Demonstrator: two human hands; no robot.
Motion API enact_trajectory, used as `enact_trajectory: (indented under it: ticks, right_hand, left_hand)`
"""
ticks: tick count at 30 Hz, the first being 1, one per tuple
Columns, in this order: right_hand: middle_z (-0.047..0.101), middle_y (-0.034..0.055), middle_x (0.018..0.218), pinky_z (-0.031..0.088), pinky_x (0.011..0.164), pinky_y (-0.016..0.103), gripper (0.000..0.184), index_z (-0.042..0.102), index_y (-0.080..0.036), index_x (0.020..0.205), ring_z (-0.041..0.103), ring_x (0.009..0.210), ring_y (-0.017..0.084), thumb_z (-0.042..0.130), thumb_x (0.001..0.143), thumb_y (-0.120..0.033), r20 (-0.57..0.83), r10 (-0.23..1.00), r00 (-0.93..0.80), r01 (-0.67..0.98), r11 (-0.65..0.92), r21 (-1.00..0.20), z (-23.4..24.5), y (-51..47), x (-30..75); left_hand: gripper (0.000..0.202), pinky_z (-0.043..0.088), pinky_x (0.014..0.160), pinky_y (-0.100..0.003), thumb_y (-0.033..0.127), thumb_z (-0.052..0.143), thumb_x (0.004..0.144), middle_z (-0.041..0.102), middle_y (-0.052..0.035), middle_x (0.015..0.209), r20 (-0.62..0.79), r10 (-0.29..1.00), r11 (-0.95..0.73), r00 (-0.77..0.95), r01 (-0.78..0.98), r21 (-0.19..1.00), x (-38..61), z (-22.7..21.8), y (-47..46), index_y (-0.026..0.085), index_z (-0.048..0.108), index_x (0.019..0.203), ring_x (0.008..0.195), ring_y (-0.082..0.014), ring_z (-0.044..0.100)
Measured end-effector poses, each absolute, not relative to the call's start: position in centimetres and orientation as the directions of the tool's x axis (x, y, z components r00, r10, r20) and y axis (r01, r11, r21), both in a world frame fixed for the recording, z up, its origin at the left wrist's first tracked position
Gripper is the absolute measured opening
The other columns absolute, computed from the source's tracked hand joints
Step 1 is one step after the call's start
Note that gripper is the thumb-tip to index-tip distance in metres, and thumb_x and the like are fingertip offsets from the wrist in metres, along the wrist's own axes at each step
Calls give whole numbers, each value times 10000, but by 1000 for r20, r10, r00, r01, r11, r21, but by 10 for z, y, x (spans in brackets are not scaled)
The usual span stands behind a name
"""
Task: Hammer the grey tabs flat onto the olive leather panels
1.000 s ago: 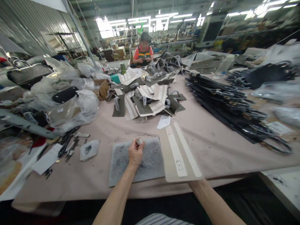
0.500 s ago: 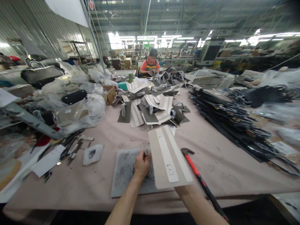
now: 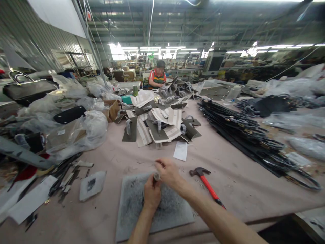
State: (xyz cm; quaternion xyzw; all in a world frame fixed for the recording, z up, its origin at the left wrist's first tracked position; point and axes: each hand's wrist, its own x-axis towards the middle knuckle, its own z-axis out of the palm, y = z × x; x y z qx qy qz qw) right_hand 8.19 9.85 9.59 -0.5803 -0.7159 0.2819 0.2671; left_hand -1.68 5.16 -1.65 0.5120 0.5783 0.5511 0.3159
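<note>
My left hand [image 3: 151,194] is closed round a small metal punch [image 3: 156,176], held upright on the grey scuffed cutting mat [image 3: 132,210] in front of me. Just above it my right hand [image 3: 168,172] reaches over, its fingers pinched at the top of the punch. What those fingers hold, if anything, is too small to make out. A hammer with a red handle [image 3: 208,185] lies on the table right of the mat, untouched.
A heap of grey and cream leather pieces [image 3: 157,127] lies mid-table. Black strap parts [image 3: 243,132] are stacked on the right. Plastic bags [image 3: 76,128], scissors and tools [image 3: 66,169] clutter the left. A person [image 3: 158,76] sits at the far end.
The cream panel that my right hand held over the mat is gone from view. My right hand has moved left to the punch. The hammer, uncovered half a second ago, lies beside the mat.
</note>
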Motion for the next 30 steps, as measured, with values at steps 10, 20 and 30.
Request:
enact_trajectory:
  ticks: [10, 20, 30]
  right_hand:
    - [627, 224, 1153, 449, 836, 341, 454, 589, -65, 1194, 618, 1048, 295, 686, 804, -275, -75, 966, 248, 817, -250, -519, 35, 206, 212]
    - [601, 63, 814, 426, 831, 324, 159, 690, -192, 775, 556, 846, 215, 532, 783, -211, 146, 960, 239, 549, -10, -836, 12, 208, 211]
    - [660, 45, 735, 489, 628, 327, 220, 685, -199, 726, 610, 688, 210, 675, 648, -404, 11, 967, 255, -140, 49, -989, 10, 150, 205]
  left_hand:
    - [289, 578, 765, -333, 466, 610, 884, 766, -86, 873, 101, 961, -37, -256, 244, 969, -16, -20, 54, 196, 688, 947, 826, -264, 736]
    - [401, 585, 772, -325, 550, 633, 858, 770, -95, 868, 93, 957, -14, -275, 276, 961, -18, -18, 55, 165, 709, 937, 834, -263, 735]
    - [403, 580, 807, -339, 543, 634, 848, 767, -101, 884, 80, 960, -2, -268, 278, 961, -17, -13, 55, 159, 700, 947, 851, -257, 731]
